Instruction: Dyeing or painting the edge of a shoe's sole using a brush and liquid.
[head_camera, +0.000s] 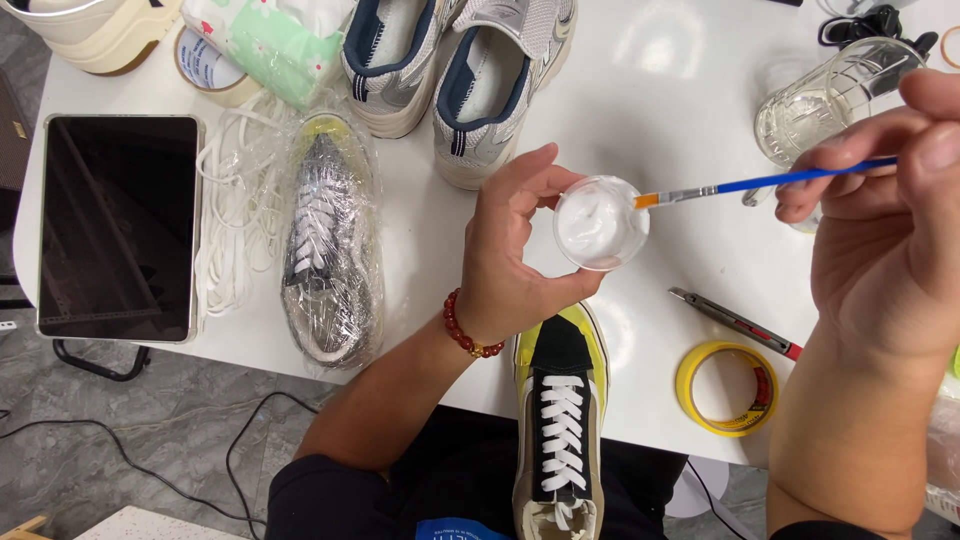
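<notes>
The right hand (885, 240) is closest to the lens, raised at the right edge with its fingers pinched on a thin blue-handled brush (765, 183). The brush runs level to the left, and its orange bristles sit at the rim of a small round cup of white paste (601, 223).

The white desk (670, 90) carries everything else. A dark tablet (118, 226) lies flat at its left edge. Two grey mesh trainers (462, 75) with navy lining stand side by side at the top centre. A sneaker wrapped in clear film (328, 258) lies left of centre, just beside a heap of white laces (238, 215). A black and yellow sneaker (560, 420) with white laces rests half on the desk's near edge, its heel over the person's lap.

The left hand (515, 250), a red bead bracelet (468, 328) on its wrist, is curled around the cup and holds it above the desk, over that sneaker's toe.

A clear glass jar (825, 100) lies tilted at the upper right. A roll of yellow tape (727, 388) sits near the front edge, with a slim utility knife (735, 322) close above it.
</notes>
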